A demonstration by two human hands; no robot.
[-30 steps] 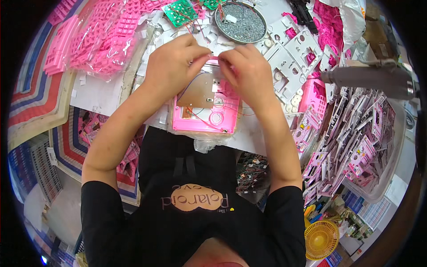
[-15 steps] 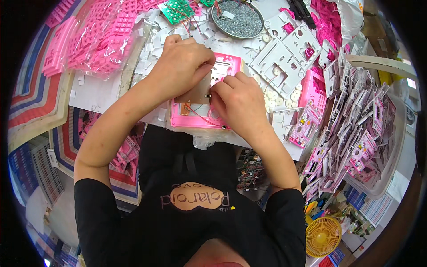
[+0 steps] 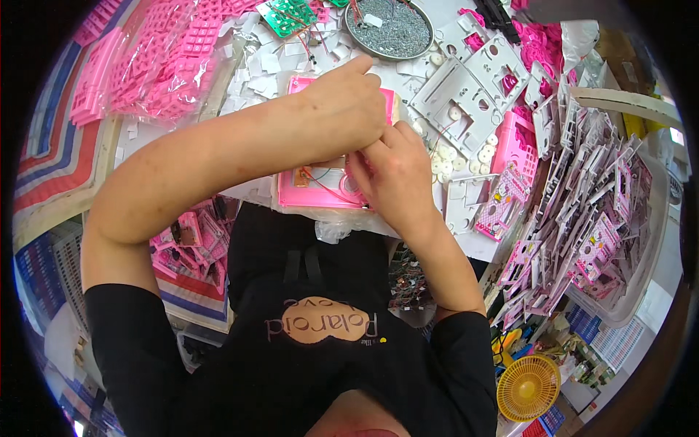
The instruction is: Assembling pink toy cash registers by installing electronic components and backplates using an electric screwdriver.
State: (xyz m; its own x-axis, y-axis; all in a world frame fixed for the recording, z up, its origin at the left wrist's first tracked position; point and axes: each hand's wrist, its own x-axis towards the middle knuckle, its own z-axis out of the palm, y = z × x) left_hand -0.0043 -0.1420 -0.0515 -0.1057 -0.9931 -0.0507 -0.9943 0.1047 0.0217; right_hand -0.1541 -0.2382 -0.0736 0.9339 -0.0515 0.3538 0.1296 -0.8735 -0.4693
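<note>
A pink plastic casing (image 3: 295, 197) lies in front of me at the table's near edge, with thin red wires (image 3: 331, 191) and a small brown part (image 3: 301, 177) inside it. My left hand (image 3: 346, 105) reaches across the casing, its fingers curled in over the right side. What those fingers hold is hidden behind the hand. Close against it, my right hand (image 3: 399, 171) is closed, thumb and fingers together at the casing's right edge. Its fingertips are covered too, so I cannot make out what they grip. The brown board in the casing is mostly hidden under my left arm.
A round metal dish (image 3: 393, 33) of small screws stands at the back. White plastic frames (image 3: 455, 98) and white wheels (image 3: 444, 164) lie to the right, beside a tub (image 3: 633, 291) heaped with panels. Bagged pink keypads (image 3: 164, 65) and green circuit boards (image 3: 286, 16) sit back left.
My left hand has moved right across the casing, up to my right hand, and the forearm now covers much of the brown board. My right hand has stayed nearly in place.
</note>
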